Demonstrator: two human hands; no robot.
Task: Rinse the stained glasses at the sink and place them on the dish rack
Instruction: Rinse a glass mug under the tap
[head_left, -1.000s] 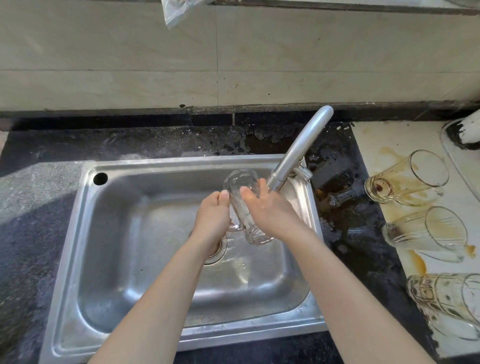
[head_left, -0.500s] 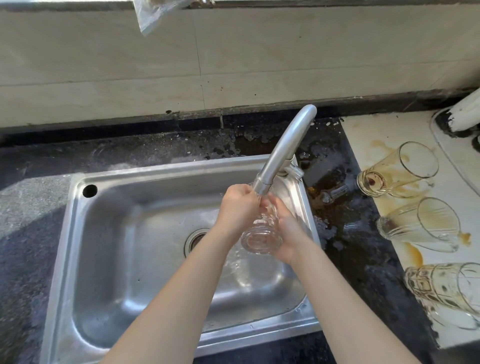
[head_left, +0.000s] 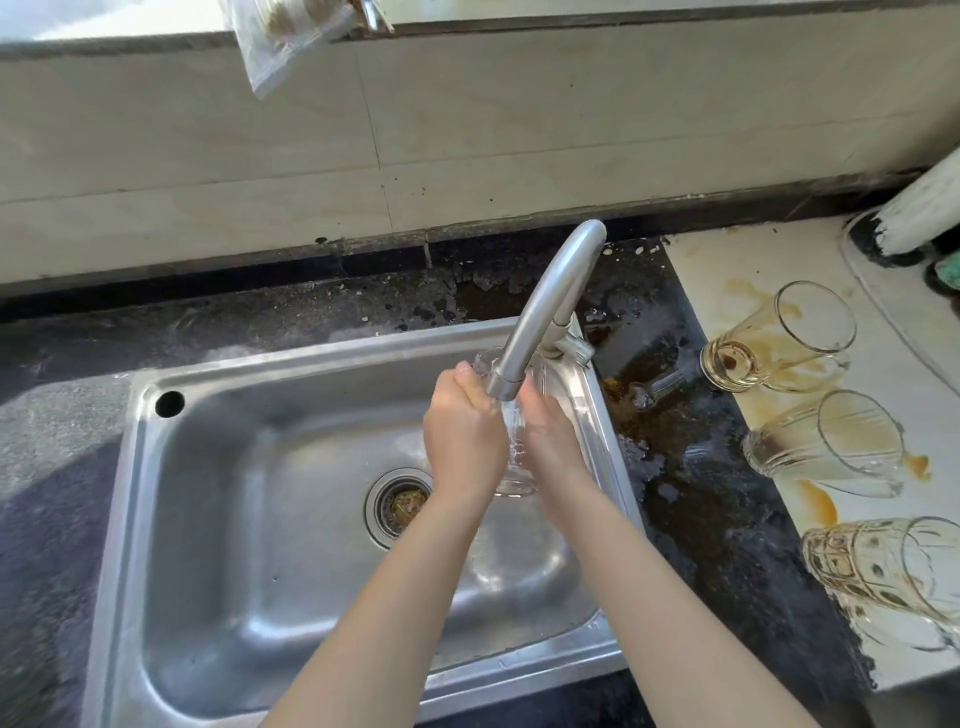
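Since half a second ago, the clear glass (head_left: 515, 470) has turned more upright, its mouth now just under the faucet (head_left: 545, 306) spout. It sits between the left hand (head_left: 464, 436) and right hand (head_left: 551, 441), both curled around its sides, above the sink (head_left: 130, 519). It looks transparent, with a thick base.

Home kitchen, steel sink (head_left: 156, 519), faucet (head_left: 545, 306), tiled wall (head_left: 519, 130)
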